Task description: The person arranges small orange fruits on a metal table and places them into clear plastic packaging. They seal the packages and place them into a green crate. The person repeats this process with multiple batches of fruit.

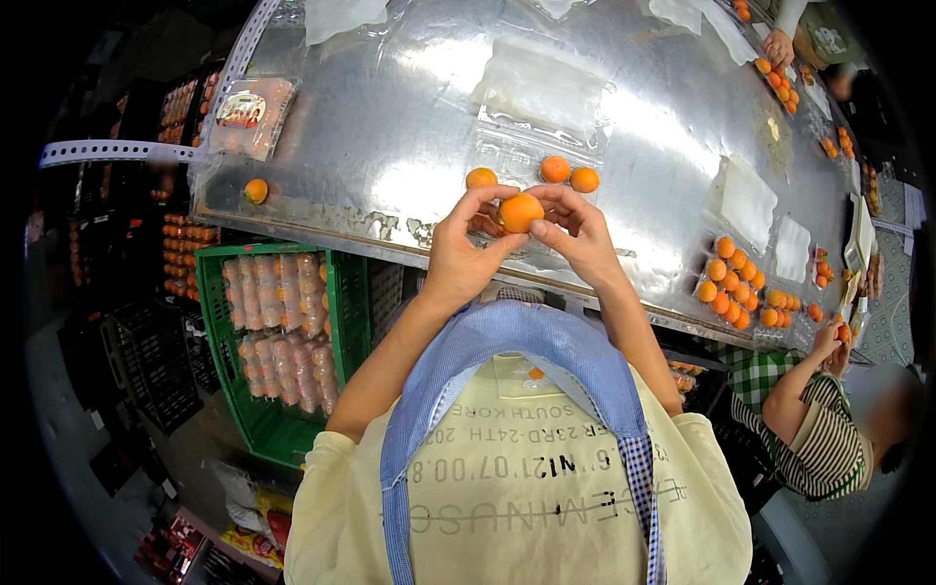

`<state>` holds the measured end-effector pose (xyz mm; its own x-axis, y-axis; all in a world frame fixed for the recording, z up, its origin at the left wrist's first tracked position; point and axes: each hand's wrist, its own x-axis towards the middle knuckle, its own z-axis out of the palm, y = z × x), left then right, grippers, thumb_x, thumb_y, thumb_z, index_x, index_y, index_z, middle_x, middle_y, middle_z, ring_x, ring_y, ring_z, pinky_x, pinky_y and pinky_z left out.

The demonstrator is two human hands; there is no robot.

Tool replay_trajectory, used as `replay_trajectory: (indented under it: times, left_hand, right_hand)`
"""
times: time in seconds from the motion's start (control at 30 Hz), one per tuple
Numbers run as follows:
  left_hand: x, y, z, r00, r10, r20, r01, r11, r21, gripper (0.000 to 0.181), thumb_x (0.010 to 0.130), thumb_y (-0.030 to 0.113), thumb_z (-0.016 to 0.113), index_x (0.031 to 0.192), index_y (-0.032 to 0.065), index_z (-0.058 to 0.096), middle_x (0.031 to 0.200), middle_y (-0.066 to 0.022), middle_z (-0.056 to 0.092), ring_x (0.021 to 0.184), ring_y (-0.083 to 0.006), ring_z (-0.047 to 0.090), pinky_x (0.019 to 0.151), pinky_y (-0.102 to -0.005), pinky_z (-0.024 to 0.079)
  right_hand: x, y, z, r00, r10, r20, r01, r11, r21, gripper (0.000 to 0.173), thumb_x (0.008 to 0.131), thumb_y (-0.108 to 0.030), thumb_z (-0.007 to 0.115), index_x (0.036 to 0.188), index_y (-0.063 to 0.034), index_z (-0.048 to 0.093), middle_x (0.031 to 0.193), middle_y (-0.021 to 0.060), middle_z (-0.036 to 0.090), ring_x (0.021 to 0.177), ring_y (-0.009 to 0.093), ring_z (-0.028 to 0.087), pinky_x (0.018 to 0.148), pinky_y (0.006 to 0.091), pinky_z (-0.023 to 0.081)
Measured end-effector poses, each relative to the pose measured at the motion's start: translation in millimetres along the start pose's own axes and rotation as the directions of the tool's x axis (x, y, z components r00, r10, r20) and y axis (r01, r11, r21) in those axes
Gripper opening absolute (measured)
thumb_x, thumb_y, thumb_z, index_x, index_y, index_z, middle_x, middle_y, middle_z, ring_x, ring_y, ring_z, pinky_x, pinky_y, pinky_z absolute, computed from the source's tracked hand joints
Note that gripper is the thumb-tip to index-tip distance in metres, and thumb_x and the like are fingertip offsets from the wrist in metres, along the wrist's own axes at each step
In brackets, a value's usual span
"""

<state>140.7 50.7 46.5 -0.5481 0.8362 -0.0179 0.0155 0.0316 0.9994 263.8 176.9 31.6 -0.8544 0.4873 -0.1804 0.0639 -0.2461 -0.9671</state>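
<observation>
Between the fingertips of both my hands is a round orange fruit (pixel 521 213), with a bit of its stem end showing at the lower left. My left hand (pixel 464 245) grips it from the left and my right hand (pixel 578 232) from the right. Just beyond them lies an open clear plastic clamshell box (pixel 504 151) with a whitish sheet (pixel 541 88) over its far half. Three similar orange fruits, one at left (pixel 481 178) and a pair at right (pixel 555 169), sit at its near half. My hands partly hide that near half.
A packed, labelled fruit box (pixel 252 117) and a loose fruit (pixel 255 191) are on the metal table (pixel 365 131) at left. Below stands a green crate (pixel 212 351) of packed fruit. At right are a filled tray (pixel 730 281) and a co-worker (pixel 804 431); another person's hand (pixel 779 50) reaches in.
</observation>
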Motion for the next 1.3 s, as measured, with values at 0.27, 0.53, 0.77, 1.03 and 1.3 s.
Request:
replay_trajectory:
  times: [0.27, 0.53, 0.77, 1.03, 1.3]
  left_hand:
    - [0, -4, -4, 0.995, -0.051, -0.087, 0.045, 0.996, -0.072, 0.045, 0.078, 0.006, 0.068, 0.119, 0.0033, 0.05, 0.102, -0.0072, 0.059, 0.08, -0.0108, 0.059, 0.07, -0.022, 0.047]
    - [5, -34, -30, 0.969, -0.136, -0.208, 0.15, 0.987, 0.057, 0.035, 0.081, 0.006, 0.063, 0.115, 0.0036, 0.053, 0.104, -0.0089, 0.058, 0.082, -0.0127, 0.059, 0.07, -0.0242, 0.048]
    - [-2, -96, -50, 0.936, -0.291, -0.2, 0.339, 0.896, 0.287, 0.027, 0.085, 0.011, 0.058, 0.111, 0.0024, 0.058, 0.095, -0.011, 0.061, 0.08, -0.016, 0.059, 0.07, -0.0284, 0.05]
    - [-6, -104, -48, 0.878, -0.478, -0.012, 0.478, 0.878, 0.027, 0.023, 0.085, 0.004, 0.057, 0.107, -0.0007, 0.054, 0.082, -0.0076, 0.058, 0.063, -0.0122, 0.058, 0.056, -0.0251, 0.05]
    - [-17, -97, -37, 0.847, -0.529, 0.061, 0.519, 0.845, 0.126, 0.023, 0.086, 0.003, 0.057, 0.108, -0.0009, 0.05, 0.082, -0.0067, 0.057, 0.066, -0.0118, 0.057, 0.058, -0.0244, 0.049]
  right_hand:
    - [23, -6, -7, 0.965, -0.145, -0.218, -0.001, 0.831, -0.556, 0.04, 0.072, -0.024, 0.074, 0.102, -0.0021, 0.06, 0.09, 0.0078, 0.065, 0.083, 0.015, 0.06, 0.071, 0.0287, 0.047]
    - [72, 10, -21, 0.951, -0.31, 0.024, 0.109, 0.259, -0.96, 0.026, 0.067, -0.02, 0.07, 0.086, -0.0046, 0.061, 0.082, 0.009, 0.064, 0.08, 0.027, 0.058, 0.07, 0.0385, 0.048]
    - [85, 28, -21, 0.916, -0.372, 0.15, 0.2, 0.097, -0.975, 0.024, 0.065, -0.02, 0.071, 0.083, -0.0058, 0.063, 0.08, 0.0083, 0.062, 0.079, 0.027, 0.057, 0.071, 0.0385, 0.047]
    - [71, 18, 8, 0.924, -0.347, 0.162, 0.261, 0.263, -0.929, 0.033, 0.064, -0.026, 0.073, 0.089, -0.0051, 0.067, 0.083, 0.0086, 0.064, 0.08, 0.025, 0.059, 0.071, 0.0373, 0.046]
    - [62, 43, 26, 0.903, -0.323, 0.283, 0.348, 0.165, -0.923, 0.028, 0.058, -0.022, 0.072, 0.081, -0.0069, 0.064, 0.074, 0.0071, 0.061, 0.072, 0.024, 0.06, 0.06, 0.0375, 0.048]
